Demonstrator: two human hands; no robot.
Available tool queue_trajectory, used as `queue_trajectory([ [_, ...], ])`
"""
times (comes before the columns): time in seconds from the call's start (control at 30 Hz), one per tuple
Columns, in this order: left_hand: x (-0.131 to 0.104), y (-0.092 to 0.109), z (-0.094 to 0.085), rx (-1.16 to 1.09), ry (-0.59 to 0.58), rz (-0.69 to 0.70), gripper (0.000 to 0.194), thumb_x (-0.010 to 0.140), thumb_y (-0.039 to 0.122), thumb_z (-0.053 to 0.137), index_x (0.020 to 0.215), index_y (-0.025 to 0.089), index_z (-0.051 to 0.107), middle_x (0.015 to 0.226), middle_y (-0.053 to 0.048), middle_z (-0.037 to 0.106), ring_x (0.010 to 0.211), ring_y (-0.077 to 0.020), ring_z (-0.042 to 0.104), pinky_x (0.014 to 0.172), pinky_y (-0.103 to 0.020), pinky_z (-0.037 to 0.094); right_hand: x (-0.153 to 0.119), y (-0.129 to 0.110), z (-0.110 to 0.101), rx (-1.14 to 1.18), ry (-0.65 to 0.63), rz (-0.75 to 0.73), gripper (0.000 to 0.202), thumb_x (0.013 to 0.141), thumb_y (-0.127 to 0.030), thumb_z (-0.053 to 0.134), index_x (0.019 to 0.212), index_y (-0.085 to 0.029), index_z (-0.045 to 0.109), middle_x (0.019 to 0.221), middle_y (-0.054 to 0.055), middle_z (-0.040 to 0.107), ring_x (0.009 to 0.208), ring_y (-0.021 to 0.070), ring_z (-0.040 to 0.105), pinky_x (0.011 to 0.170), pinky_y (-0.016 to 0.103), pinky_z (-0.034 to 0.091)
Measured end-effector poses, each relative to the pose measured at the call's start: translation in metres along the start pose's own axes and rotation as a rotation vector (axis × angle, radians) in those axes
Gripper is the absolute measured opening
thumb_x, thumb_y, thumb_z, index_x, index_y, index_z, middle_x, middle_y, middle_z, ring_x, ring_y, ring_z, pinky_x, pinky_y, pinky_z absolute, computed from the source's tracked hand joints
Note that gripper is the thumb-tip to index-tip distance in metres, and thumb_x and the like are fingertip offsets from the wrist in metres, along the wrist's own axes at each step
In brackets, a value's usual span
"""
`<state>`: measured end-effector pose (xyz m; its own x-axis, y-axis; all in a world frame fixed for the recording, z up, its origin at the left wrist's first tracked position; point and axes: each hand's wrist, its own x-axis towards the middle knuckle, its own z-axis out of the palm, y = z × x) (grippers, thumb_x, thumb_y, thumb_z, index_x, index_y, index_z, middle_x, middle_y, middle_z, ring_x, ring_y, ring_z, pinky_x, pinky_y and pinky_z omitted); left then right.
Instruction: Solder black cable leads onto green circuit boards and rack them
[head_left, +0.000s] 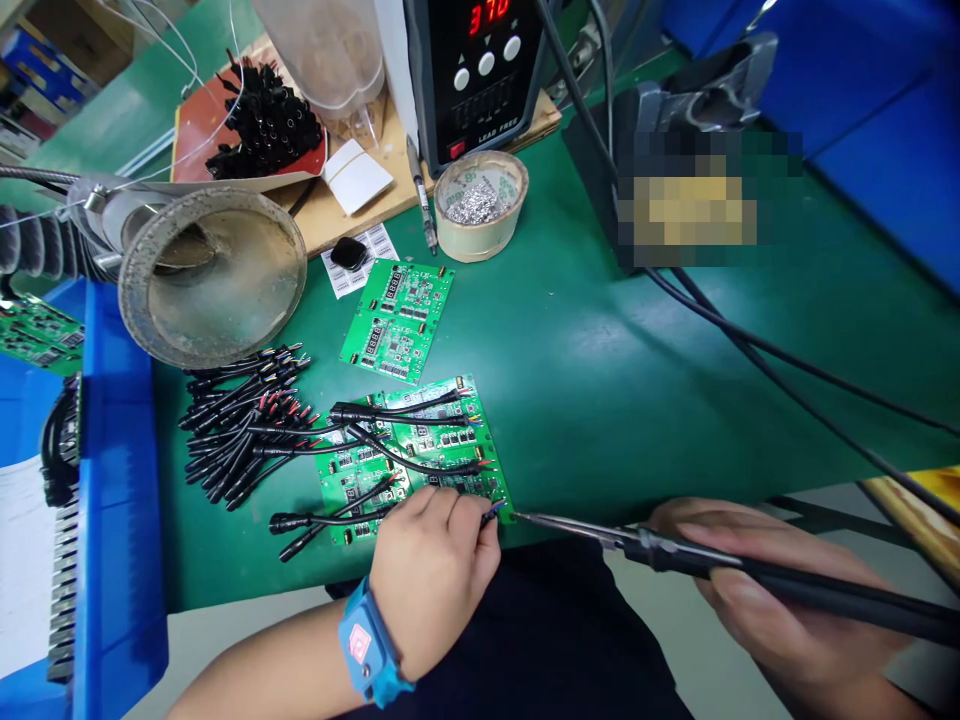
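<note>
My right hand is closed around the handle of a soldering iron. The iron's tip meets, or nearly meets, the right front corner of a green circuit board panel. My left hand is pinched at that same corner, with the coloured wire ends of a black cable showing at its fingertips; the rest of this cable is hidden under the hand. Several other black cables lie across the panel with their wire ends on the boards. A blue wrist strap sits on my left wrist.
Left of the panel lies a pile of black cables. Behind are another green board panel, a bowl of solder bits, a soldering station and a round fume hood. A blue bin stands left; iron leads cross the right.
</note>
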<state>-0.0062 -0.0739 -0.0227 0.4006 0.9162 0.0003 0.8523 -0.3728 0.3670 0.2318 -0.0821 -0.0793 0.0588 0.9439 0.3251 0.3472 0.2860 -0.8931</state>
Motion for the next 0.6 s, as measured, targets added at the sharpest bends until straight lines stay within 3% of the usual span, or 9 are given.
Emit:
queue_trajectory([
  [0.23, -0.0005, 0.0008, -0.0012, 0.009, -0.009, -0.003, 0.006, 0.082, 0.016, 0.055, 0.086, 0.017, 0.059, 0.071, -0.002, 0.062, 0.064, -0.0186, 0.058, 0.057, -0.031, 0.047, -0.0038, 0.0047, -0.0030, 0.004, -0.070, -0.106, 0.032, 0.071, -0.013, 0.056, 0.099, -0.028, 0.064, 0.073, 0.001, 0.067, 0.062, 0.0165, 0.065, 0.052, 0.028, 0.057],
  [0.6, 0.0031, 0.0010, -0.0016, 0.016, -0.028, -0.004, 0.006, 0.081, 0.016, 0.055, 0.084, 0.017, 0.060, 0.070, -0.002, 0.062, 0.063, -0.0192, 0.058, 0.056, -0.033, 0.048, -0.0029, 0.0037, -0.0017, -0.113, -0.128, -0.159, 0.024, 0.074, -0.016, 0.057, 0.095, -0.025, 0.063, 0.074, 0.001, 0.068, 0.066, 0.0148, 0.065, 0.060, 0.024, 0.057],
])
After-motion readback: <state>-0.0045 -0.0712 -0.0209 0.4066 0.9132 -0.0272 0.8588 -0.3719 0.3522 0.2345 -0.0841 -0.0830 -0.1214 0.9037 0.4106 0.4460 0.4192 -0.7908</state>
